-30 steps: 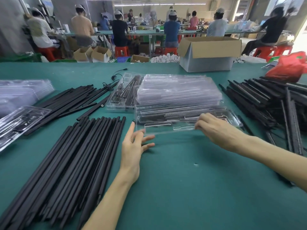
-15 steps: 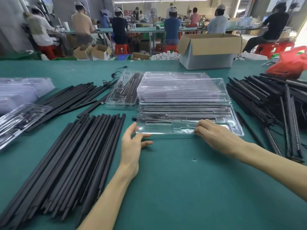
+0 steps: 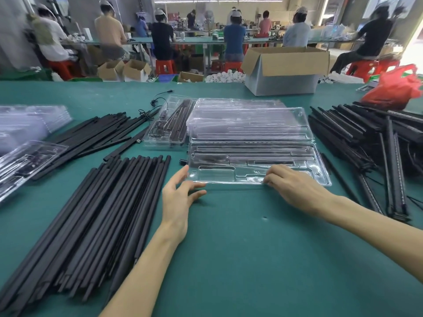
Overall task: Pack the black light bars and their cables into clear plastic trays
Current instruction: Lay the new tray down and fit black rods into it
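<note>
A clear plastic tray [image 3: 229,179] lies flat on the green table in front of me, with black parts showing through its far half. My left hand [image 3: 176,200] is open, thumb and fingertips touching the tray's front left corner. My right hand [image 3: 293,188] has curled fingers that pinch the tray's front rim. Behind it sits a stack of clear trays [image 3: 249,120]. Black light bars lie in piles at the front left [image 3: 91,225], back left [image 3: 91,133] and right [image 3: 366,138]. A packed tray [image 3: 167,126] holds bars and a cable.
More clear trays [image 3: 25,122] and a packed one [image 3: 27,161] sit at the far left. A loose black cable [image 3: 158,99] lies behind the packed tray. An open cardboard box [image 3: 283,72] and a red bag [image 3: 396,88] stand at the back. People work at far benches.
The front tray came down from a tilted hold and toward me until it lies flat on the table. Both hands stayed at its front edge.
</note>
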Motion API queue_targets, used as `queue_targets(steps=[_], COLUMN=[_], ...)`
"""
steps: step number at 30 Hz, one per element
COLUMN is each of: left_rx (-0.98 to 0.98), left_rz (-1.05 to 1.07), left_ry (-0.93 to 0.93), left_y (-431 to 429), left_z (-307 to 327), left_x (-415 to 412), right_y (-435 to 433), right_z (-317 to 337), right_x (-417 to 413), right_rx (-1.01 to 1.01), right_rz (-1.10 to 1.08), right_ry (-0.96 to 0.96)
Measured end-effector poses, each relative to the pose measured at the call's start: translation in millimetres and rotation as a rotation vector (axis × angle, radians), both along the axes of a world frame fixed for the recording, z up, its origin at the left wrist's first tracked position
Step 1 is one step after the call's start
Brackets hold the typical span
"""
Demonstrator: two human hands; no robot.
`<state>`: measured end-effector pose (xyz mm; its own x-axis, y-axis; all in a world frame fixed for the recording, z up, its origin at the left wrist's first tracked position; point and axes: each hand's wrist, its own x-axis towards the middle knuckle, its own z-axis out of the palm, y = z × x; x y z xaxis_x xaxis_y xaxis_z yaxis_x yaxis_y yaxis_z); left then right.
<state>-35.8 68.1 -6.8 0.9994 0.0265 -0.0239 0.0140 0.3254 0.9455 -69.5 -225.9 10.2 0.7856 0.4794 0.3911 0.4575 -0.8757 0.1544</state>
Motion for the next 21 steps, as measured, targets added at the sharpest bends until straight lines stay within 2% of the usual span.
queue_targets(steps=[3, 7, 12, 21], left_rx=[-0.077, -0.045, 0.000, -0.056], left_rz=[0.008, 0.046, 0.073, 0.061], left_ry=[0.030, 0.036, 0.011, 0.023], left_y=[2.4, 0.9, 0.3, 2.6], left_z=[3.9, 4.0, 2.5, 2.4], left_x=[-0.5, -1.0, -1.3, 1.5], right_y=[1.8, 8.9, 18.0, 13.9], right_z=[-0.7, -1.0, -0.4, -3.6], right_x=[-1.8, -3.6, -5.6, -3.2], right_rx=[0.013, 0.011, -0.005, 0.052], right_rz=[-0.001, -0.062, -0.103, -0.105], right_ry=[0.001, 0.028, -0.031, -0.087])
